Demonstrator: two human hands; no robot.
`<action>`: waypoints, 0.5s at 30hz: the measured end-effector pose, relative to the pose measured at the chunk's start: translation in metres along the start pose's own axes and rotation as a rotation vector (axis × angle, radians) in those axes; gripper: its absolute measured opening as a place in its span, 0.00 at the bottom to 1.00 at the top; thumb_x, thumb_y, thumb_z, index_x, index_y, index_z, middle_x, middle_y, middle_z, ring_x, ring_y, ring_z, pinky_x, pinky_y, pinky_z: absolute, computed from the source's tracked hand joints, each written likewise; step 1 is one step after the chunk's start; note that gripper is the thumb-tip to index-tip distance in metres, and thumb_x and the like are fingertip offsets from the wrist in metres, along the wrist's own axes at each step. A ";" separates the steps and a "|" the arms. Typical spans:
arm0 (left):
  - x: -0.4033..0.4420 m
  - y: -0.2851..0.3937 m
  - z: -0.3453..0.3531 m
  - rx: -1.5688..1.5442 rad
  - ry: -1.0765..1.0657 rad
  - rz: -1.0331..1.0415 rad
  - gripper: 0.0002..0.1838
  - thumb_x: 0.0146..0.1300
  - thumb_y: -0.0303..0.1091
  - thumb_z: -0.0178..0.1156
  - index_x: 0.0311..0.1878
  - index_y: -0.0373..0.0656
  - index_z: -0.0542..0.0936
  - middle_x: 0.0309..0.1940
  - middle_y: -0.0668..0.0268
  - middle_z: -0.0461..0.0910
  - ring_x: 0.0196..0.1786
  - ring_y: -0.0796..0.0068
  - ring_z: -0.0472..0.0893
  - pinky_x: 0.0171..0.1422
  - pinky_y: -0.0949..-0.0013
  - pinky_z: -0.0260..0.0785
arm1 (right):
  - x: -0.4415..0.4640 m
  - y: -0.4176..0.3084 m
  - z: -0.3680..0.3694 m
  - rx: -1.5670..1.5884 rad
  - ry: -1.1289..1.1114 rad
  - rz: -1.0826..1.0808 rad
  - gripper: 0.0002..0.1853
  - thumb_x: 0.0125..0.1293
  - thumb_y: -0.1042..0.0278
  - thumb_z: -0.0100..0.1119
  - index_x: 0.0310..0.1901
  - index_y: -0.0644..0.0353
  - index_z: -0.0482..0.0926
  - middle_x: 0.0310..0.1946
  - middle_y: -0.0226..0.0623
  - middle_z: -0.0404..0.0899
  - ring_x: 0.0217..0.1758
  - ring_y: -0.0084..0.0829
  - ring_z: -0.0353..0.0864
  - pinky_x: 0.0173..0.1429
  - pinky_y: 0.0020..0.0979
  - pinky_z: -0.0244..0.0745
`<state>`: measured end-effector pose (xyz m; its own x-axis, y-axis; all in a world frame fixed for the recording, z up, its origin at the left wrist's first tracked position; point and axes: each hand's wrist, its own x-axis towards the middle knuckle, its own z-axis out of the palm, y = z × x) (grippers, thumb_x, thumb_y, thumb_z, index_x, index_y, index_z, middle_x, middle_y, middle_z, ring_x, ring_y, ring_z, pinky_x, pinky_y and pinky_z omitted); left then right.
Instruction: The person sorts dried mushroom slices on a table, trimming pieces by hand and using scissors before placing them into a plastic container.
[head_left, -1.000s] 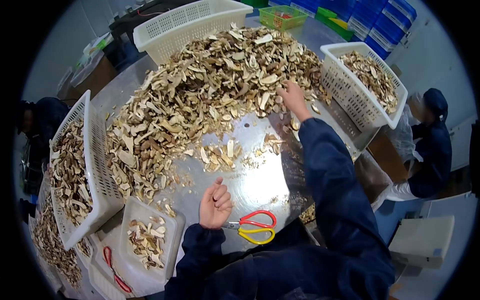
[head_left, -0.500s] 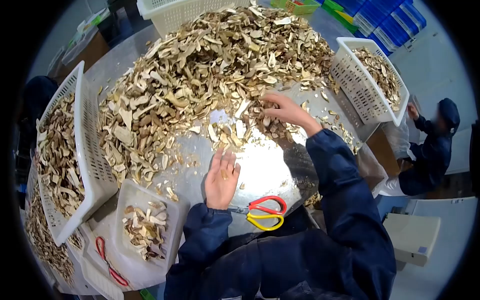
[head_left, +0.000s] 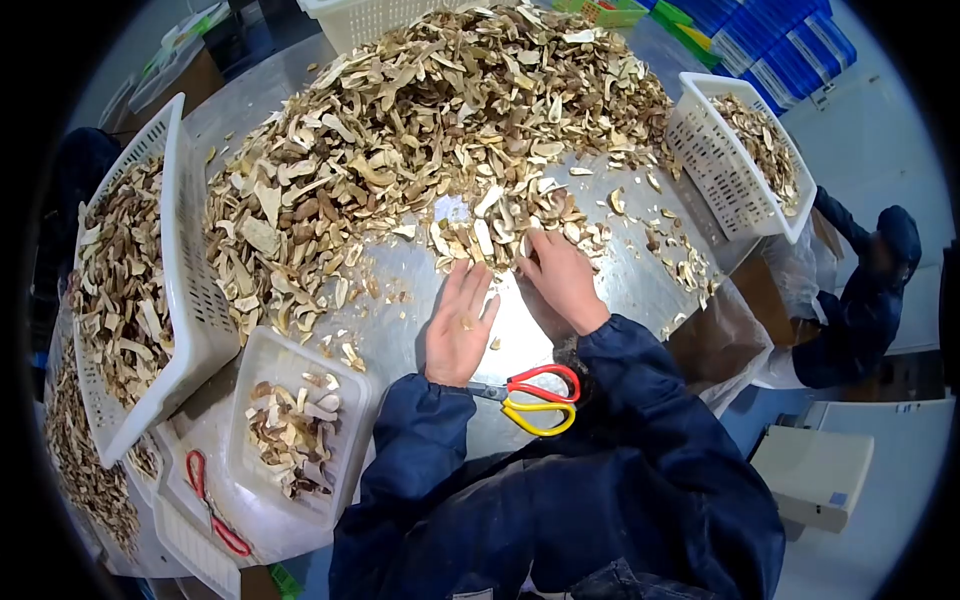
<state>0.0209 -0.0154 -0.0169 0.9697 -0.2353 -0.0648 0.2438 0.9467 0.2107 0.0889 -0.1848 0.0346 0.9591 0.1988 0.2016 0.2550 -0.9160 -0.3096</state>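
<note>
Dried mushroom slices (head_left: 450, 110) lie in a large heap on the metal table (head_left: 385, 325). My left hand (head_left: 461, 328) is palm up with fingers extended, its fingertips near the small slices in front of the heap; a small fragment rests on the palm. My right hand (head_left: 562, 278) is bent palm down at the near edge of those slices, fingers curled and touching them; whether it grips one is hidden. Scissors with one red and one yellow handle (head_left: 541, 398) lie just beside my left wrist.
White baskets of slices stand at the left (head_left: 180, 300) and right (head_left: 735, 160). A white tray (head_left: 350, 440) with slices is at the lower left, beside red-handled scissors (head_left: 213, 505). A co-worker (head_left: 865, 290) is at the right, another person (head_left: 85, 175) at far left.
My right hand has come from the heap's right side toward me, and slices now lie gathered before it. My left hand has opened from curled fingers. The view has shifted slightly.
</note>
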 end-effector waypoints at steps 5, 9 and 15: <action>0.001 0.000 0.001 0.049 0.012 -0.080 0.27 0.70 0.37 0.43 0.71 0.47 0.55 0.69 0.59 0.57 0.71 0.66 0.56 0.73 0.59 0.49 | -0.023 0.003 -0.006 0.077 0.083 0.004 0.07 0.61 0.66 0.55 0.34 0.60 0.77 0.29 0.41 0.76 0.34 0.44 0.78 0.36 0.40 0.73; 0.003 -0.003 0.001 -0.001 0.006 -0.134 0.27 0.70 0.40 0.44 0.70 0.48 0.56 0.66 0.61 0.60 0.69 0.68 0.58 0.72 0.59 0.50 | -0.040 -0.016 -0.023 0.267 0.013 -0.001 0.10 0.61 0.63 0.56 0.39 0.59 0.80 0.31 0.42 0.79 0.34 0.43 0.79 0.36 0.37 0.74; 0.002 0.001 0.012 0.012 0.162 -0.114 0.21 0.71 0.40 0.45 0.65 0.46 0.64 0.49 0.69 0.71 0.43 0.82 0.72 0.40 0.77 0.67 | -0.016 -0.012 -0.014 0.322 -0.012 0.093 0.13 0.58 0.60 0.59 0.37 0.60 0.81 0.29 0.44 0.79 0.34 0.43 0.80 0.37 0.37 0.74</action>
<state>0.0229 -0.0175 -0.0056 0.9216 -0.3009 -0.2453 0.3527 0.9130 0.2048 0.0687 -0.1816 0.0484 0.9810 0.1253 0.1480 0.1900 -0.7739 -0.6042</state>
